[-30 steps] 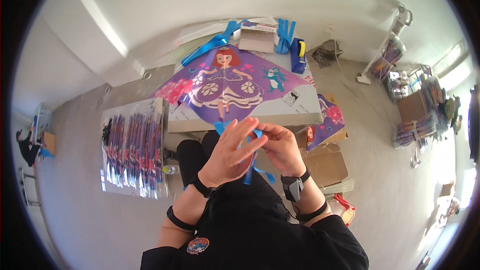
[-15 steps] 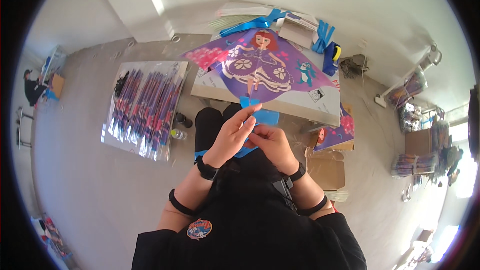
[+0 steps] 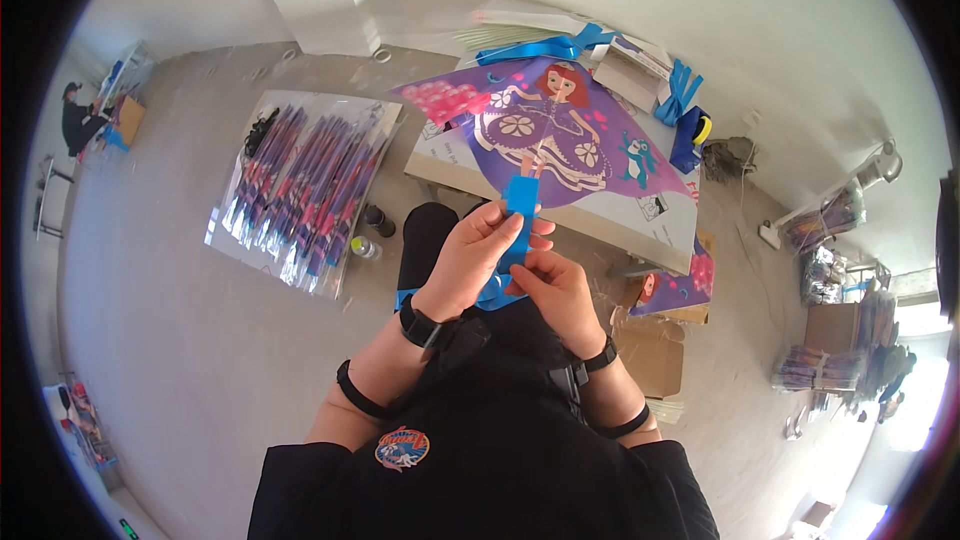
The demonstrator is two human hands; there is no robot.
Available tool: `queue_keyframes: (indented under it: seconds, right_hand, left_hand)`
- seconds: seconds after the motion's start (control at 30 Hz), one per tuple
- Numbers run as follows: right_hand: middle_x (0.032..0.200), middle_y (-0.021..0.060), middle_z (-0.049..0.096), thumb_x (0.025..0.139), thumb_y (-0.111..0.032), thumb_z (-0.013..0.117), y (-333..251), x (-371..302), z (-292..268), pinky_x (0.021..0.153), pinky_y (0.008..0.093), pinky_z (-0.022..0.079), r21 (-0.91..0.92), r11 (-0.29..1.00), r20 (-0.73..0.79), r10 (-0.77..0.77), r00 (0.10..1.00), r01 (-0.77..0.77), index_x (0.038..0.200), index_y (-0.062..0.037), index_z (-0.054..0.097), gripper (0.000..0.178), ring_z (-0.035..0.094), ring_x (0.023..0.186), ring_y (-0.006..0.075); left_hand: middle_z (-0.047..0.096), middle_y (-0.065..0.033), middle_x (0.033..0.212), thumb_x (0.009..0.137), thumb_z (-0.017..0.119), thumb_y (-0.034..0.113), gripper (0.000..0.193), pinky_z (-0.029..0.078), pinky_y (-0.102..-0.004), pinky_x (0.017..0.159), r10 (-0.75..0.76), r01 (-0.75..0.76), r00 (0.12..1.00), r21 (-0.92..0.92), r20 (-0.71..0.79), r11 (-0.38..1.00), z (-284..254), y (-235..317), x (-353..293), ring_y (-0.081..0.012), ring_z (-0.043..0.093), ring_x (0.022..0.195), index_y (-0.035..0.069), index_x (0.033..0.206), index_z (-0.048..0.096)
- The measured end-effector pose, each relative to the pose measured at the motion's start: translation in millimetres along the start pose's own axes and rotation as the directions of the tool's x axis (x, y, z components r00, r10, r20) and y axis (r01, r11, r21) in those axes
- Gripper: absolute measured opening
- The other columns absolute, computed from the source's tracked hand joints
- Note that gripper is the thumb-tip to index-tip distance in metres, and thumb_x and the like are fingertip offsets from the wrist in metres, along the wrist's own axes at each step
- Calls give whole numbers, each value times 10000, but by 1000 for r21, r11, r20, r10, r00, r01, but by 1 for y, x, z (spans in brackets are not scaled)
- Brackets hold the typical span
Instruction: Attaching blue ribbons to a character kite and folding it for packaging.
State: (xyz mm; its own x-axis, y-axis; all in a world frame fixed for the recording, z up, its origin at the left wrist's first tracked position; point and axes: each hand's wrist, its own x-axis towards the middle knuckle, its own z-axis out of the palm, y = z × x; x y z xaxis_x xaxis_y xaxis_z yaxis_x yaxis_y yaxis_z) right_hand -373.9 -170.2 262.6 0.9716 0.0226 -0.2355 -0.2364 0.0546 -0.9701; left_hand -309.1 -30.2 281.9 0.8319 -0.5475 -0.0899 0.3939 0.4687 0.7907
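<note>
A purple kite (image 3: 585, 155) printed with a red-haired princess lies spread on the white-topped table (image 3: 668, 238) in front of me. Its lower tip points toward my lap, where a strip of blue ribbon (image 3: 520, 202) runs down from it. My left hand (image 3: 468, 255) pinches this ribbon just below the kite, thumb on top. Slightly lower and to the right, my right hand (image 3: 560, 298) grips the ribbon's lower part between thumb and fingers. More blue ribbon lies across my lap, partly hidden by the hands.
Behind the kite lie blue ribbon bundles (image 3: 682, 90), a white box (image 3: 628, 78) and a blue tape dispenser (image 3: 690, 138). At left, packed kites (image 3: 310, 185) cover a board beside two bottles (image 3: 366, 247). An open cardboard box (image 3: 652, 358) sits at right. A person (image 3: 80, 122) sits far left.
The ribbon between my hands now stands up flat and lengthwise, its upper end over the kite's tip. My right hand has shifted slightly down. The whole view has turned a little.
</note>
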Motion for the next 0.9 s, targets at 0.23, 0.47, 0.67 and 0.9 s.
queue_keyframes:
  seconds: [0.23, 0.47, 0.67, 0.9]
  right_hand:
    - [909, 37, 627, 893, -69, 591, -21, 2, -8, 632, 209, 486, 49, 994, -87, -92, 992, 97, 1100, 15, 560, 226, 625, 770, 99]
    - [853, 40, 609, 871, -88, 642, -55, 17, 3, 628, 204, 465, 185, 926, -148, -304, 941, 328, 982, 5, 542, 176, 586, 719, 89]
    - [718, 2, 578, 828, -54, 681, -53, 28, 12, 574, 195, 450, 76, 948, -206, -288, 935, 309, 842, -8, 555, 135, 551, 649, 57]
    - [672, -6, 572, 832, -49, 669, -59, 28, 19, 534, 195, 439, 91, 967, -260, -208, 943, 239, 798, -12, 576, 106, 541, 602, 55]
  left_hand:
    - [645, -92, 991, 938, 524, 92, 197, 516, -301, 817, 91, -84, 993, 93, -70, 992, 3, 7, -5, -166, 634, 892, -1, 1111, 543]
    - [644, -63, 952, 911, 545, 21, 210, 516, -228, 758, 179, -170, 981, 121, -73, 978, 11, 8, -6, -116, 629, 860, -8, 1120, 538]
    - [634, -32, 926, 893, 569, -1, 222, 501, -200, 725, 201, -138, 975, 438, -100, 888, 5, 5, -10, -62, 604, 815, -10, 1112, 533]
    - [627, -77, 1006, 892, 557, -15, 251, 521, -246, 787, 166, -148, 980, 158, -109, 976, 11, 15, -13, -120, 629, 880, -16, 1138, 505]
